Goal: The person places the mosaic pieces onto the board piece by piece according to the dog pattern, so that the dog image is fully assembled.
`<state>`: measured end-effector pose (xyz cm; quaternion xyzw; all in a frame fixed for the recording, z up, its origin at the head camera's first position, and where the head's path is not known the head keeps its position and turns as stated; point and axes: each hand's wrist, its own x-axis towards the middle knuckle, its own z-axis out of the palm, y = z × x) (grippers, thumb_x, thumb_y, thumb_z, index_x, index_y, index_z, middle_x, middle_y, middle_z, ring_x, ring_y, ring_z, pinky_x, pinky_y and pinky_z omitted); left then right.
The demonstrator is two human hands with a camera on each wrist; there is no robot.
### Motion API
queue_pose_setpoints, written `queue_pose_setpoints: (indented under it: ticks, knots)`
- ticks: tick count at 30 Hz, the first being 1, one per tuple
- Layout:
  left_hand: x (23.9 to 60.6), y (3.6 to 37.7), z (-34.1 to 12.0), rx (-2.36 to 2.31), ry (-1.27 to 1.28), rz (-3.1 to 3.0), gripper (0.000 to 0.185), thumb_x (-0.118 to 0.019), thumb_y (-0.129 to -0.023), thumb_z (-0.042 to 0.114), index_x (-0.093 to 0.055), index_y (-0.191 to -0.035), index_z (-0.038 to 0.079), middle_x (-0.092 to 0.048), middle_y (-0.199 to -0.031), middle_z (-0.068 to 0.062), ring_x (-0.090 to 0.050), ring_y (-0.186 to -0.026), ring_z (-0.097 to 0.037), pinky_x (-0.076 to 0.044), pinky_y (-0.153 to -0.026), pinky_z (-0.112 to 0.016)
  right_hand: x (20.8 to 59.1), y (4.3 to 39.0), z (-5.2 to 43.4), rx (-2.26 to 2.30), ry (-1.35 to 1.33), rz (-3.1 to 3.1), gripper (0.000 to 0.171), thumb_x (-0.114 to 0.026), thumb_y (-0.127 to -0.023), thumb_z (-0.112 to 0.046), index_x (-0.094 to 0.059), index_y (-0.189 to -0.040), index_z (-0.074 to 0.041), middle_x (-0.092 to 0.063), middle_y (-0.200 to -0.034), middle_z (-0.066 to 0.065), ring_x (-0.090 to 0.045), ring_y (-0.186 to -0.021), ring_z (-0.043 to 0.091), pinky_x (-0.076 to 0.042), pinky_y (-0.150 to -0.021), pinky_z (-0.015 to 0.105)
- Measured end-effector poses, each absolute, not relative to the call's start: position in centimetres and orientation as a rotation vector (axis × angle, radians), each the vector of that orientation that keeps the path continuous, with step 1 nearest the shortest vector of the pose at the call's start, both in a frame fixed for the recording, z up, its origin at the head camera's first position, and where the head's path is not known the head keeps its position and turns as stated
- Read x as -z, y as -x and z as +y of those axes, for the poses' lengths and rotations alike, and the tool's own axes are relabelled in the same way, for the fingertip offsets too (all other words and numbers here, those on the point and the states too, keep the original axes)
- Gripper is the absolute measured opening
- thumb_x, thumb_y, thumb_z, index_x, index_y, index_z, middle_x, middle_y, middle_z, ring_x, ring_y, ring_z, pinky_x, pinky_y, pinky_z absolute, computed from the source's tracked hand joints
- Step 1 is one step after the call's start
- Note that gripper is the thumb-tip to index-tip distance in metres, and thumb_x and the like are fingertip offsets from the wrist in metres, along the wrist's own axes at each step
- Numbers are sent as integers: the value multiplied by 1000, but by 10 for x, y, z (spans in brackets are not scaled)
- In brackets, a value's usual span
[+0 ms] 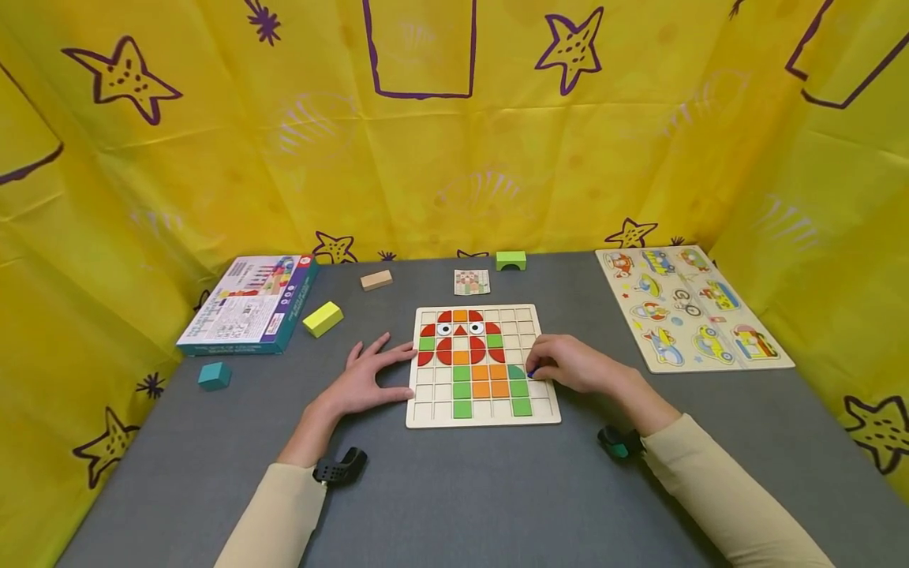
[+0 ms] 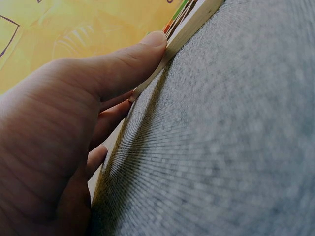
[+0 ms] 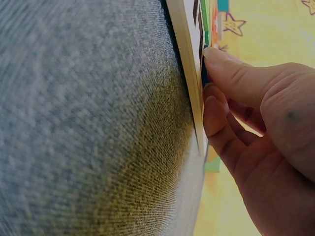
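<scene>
A square wooden grid board lies on the table, holding red, orange, green and white mosaic tiles that form an owl-like figure with two round eyes. Along the board's left edge rests my left hand, fingers spread and nearly straight, the thumb at the rim in the left wrist view. Over the right side of the board, my right hand pinches a small dark blue tile between thumb and fingertips, low at the grid. Beside it sits a darker green tile with a curved edge. The blue tile's shape is mostly hidden by the fingers.
Behind the board lie a small pattern card and a green arch block. To the left are a game box, a yellow block, a teal block and a wooden block. A vehicle puzzle board lies right.
</scene>
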<state>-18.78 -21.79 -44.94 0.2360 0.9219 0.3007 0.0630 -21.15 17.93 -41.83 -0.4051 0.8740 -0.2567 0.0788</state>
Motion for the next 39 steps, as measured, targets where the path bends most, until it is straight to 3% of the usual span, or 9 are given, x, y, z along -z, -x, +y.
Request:
queue_pose_setpoints:
  ticks: [39]
  knots:
    - [452, 190, -220, -904, -742, 2797, 72, -78, -85, 48, -56, -147, 17, -43, -157, -1, -12, -151, -40, 7, -114, -66, 419, 210, 178, 799, 1186, 2627, 10, -73, -91, -2, -74, -95, -11, -63, -96, -3, -57, -86, 14, -52, -81, 36]
